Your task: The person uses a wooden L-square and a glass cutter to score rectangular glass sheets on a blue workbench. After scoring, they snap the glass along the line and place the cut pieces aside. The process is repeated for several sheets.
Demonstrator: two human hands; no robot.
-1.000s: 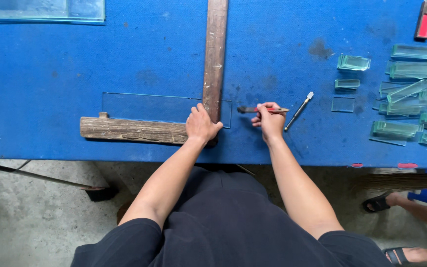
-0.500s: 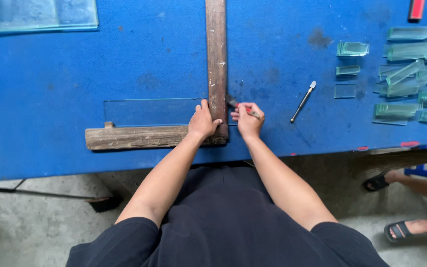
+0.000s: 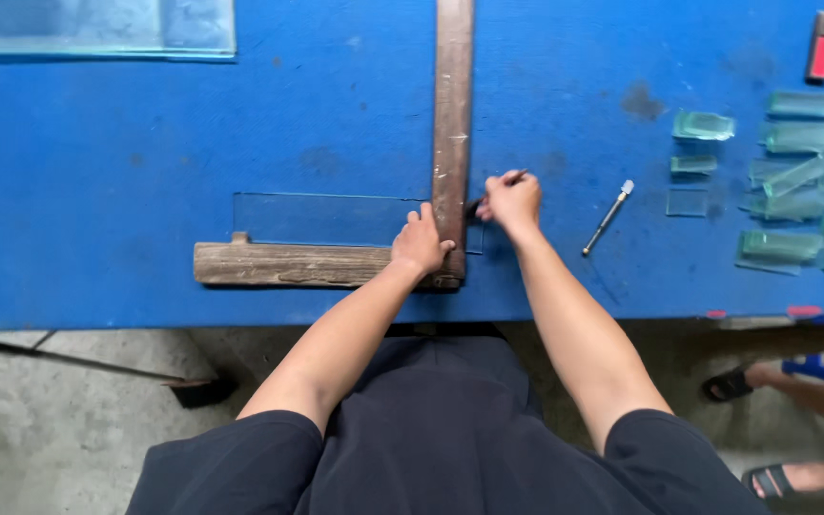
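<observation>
Your left hand (image 3: 420, 242) pressed flat and open on the wooden square (image 3: 451, 133) over the glass strip (image 3: 326, 218) on the blue surface (image 3: 145, 124). Your right hand (image 3: 510, 200) gripped a cutter (image 3: 498, 183) beside the blade. I judged that weak pressure could let the square slip and skew the score.

- Setting: a glass-cutting workshop, seen from above.
- Blue work table (image 3: 145, 133), its surface scuffed and stained.
- Worn wooden L-shaped square (image 3: 452, 114) laid over a clear glass strip (image 3: 326, 217).
- Cut glass pieces (image 3: 798, 181) gathered at the table's right end; a larger glass sheet (image 3: 97, 27) at the far left.
- Spare cutting tool (image 3: 607, 217) lying on the table.
- Bare concrete floor (image 3: 50, 429) below.
</observation>
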